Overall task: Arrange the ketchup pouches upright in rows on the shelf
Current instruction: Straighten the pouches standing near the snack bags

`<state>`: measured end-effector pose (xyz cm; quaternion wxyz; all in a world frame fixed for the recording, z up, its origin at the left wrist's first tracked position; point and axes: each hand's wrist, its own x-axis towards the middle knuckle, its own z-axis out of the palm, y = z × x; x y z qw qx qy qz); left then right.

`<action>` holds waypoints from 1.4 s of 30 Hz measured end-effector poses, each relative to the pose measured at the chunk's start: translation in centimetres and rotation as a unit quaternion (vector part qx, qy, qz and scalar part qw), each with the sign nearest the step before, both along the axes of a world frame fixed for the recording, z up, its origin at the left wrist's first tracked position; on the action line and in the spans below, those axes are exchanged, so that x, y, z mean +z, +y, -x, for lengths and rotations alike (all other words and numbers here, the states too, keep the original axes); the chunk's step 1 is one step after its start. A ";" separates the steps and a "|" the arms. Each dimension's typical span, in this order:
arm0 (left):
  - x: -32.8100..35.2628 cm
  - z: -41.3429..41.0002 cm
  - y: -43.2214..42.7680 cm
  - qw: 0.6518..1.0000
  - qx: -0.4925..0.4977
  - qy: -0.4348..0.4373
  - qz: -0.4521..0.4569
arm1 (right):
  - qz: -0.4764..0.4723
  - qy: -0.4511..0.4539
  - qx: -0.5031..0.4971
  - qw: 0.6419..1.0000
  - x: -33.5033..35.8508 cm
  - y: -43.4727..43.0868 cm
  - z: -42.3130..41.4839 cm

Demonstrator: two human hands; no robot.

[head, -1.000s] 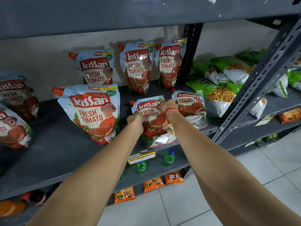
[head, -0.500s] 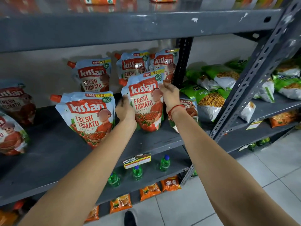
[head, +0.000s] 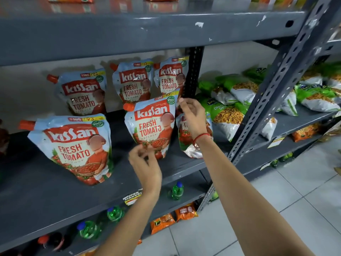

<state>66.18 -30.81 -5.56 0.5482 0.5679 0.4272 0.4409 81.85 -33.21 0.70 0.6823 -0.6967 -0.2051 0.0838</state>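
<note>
The right hand (head: 191, 117) is covering most of the rightmost front ketchup pouch (head: 186, 143), while dark pouches (head: 3, 135) are being cropped at the left edge.

Five upright Kissan ketchup pouches (head: 150, 124) in two rows on the grey shelf (head: 46, 196), a sixth (head: 186, 141) leaning at right.

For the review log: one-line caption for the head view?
Both hands, left and right, hover open beside an upright ketchup pouch on the grey shelf.
</note>
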 end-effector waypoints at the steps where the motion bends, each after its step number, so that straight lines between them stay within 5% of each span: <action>1: -0.1 -0.4 -1.0 0.999 -0.040 0.006 -0.037 | 0.043 -0.017 -0.028 0.999 -0.2 -0.6 -1.2; 4: 0.2 -3.1 -1.5 0.975 -0.181 0.081 -0.099 | 0.276 -0.042 -0.058 0.958 -1.8 -2.2 -4.3; 7: 0.9 -7.9 -0.7 0.941 -0.278 0.193 -0.021 | 0.414 0.064 -0.036 0.907 -3.7 -3.6 -6.1; 13: 1.8 -14.6 0.6 0.936 -0.203 0.252 0.139 | 0.283 0.206 -0.051 0.935 -4.0 -5.4 -7.6; 17: 0.6 -16.1 1.3 0.941 -0.174 0.195 0.215 | 0.214 0.317 -0.037 0.923 -4.3 -5.1 -7.7; 23: 0.4 -17.4 1.9 0.938 -0.147 0.111 0.295 | 0.135 0.303 -0.062 0.941 -3.6 -5.2 -8.3; 35: 2.5 -15.0 -1.7 0.987 -0.142 -0.071 -0.001 | -0.025 0.146 -0.050 0.988 -1.0 -5.1 -10.1; 39: 1.0 -14.3 -1.4 0.977 -0.202 -0.053 -0.037 | -0.010 0.148 -0.018 0.989 -0.8 -5.6 -9.7; 42: -0.9 -13.3 -0.9 0.952 -0.302 0.042 0.002 | 0.027 0.166 0.035 0.985 -1.9 -6.1 -8.9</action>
